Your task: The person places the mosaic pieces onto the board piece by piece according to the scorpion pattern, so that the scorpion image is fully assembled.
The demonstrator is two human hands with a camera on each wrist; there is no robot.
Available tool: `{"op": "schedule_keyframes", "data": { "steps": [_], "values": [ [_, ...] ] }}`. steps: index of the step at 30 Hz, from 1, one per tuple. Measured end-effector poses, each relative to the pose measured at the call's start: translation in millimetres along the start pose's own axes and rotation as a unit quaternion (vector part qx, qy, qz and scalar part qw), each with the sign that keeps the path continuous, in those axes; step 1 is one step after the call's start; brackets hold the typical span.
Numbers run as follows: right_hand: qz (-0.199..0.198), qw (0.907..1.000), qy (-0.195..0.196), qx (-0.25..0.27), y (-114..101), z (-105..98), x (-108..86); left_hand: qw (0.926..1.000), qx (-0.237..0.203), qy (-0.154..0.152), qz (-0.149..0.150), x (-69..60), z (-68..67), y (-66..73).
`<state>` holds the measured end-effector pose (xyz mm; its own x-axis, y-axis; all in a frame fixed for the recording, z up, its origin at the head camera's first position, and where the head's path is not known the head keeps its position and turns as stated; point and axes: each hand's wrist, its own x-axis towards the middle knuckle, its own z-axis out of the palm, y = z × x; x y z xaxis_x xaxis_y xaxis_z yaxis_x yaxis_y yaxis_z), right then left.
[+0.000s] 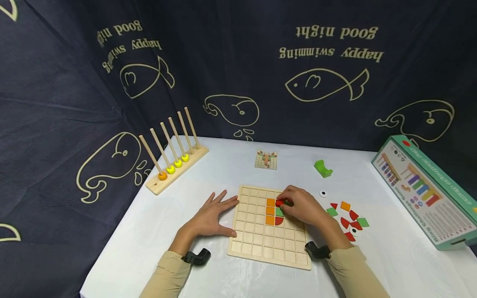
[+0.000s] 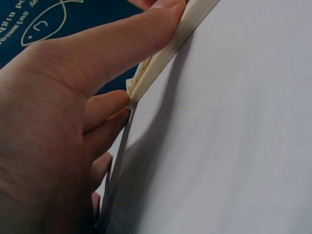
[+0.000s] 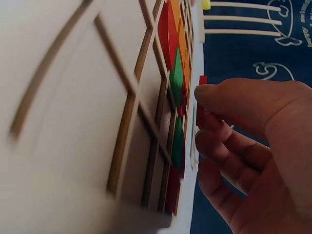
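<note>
The wooden grid board (image 1: 268, 250) lies on the white table. Spread, fairly straight fingers of my left hand (image 1: 212, 217) rest along the board's left edge, and the thumb touches its rim in the left wrist view. Over the board's upper part, my right hand (image 1: 303, 205) pinches a small red tile (image 3: 200, 105) between thumb and fingertips, slightly off the surface. Orange square tiles (image 1: 270, 210) sit in a column of cells. Beside them are a green tile (image 1: 279, 212) and a rounded red tile (image 1: 278, 221). My right fingers hide some cells.
Loose red, green and orange tiles (image 1: 345, 206) and white eye discs (image 1: 323, 193) lie right of the board. Behind it is a small pattern card (image 1: 266, 159). A green curved block (image 1: 322, 169), a game box (image 1: 425, 194) and a peg rack (image 1: 177, 170) stand around.
</note>
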<state>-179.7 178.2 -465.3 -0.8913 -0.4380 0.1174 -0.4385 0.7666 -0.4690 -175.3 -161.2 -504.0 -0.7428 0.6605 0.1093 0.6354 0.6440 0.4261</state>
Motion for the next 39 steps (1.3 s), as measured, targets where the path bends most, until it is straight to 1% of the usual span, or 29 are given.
{"op": "schedule_keyframes", "data": {
  "steps": [15, 23, 29, 35, 39],
  "values": [
    [-0.046, 0.9989, -0.005, -0.005, -20, 14, 24.3, 1.0000, -0.006, 0.001, -0.004, -0.2, -0.1, 0.4],
    [-0.055, 0.9983, -0.020, 0.002, -24, 22, 33.3, 0.9999, 0.001, -0.004, -0.010, -0.1, 0.3, 0.0],
    [-0.050, 0.9983, -0.029, 0.008, -25, 27, 36.5, 1.0000, 0.002, -0.001, -0.007, 0.7, 1.3, -0.5],
    [-0.041, 0.9986, -0.031, 0.008, -26, 29, 37.1, 1.0000, 0.004, -0.003, -0.007, 0.8, 1.5, -1.3],
    [-0.047, 0.9985, -0.028, 0.007, -27, 29, 37.9, 1.0000, 0.003, -0.003, -0.007, 0.7, 0.5, -0.4]
  ]
}}
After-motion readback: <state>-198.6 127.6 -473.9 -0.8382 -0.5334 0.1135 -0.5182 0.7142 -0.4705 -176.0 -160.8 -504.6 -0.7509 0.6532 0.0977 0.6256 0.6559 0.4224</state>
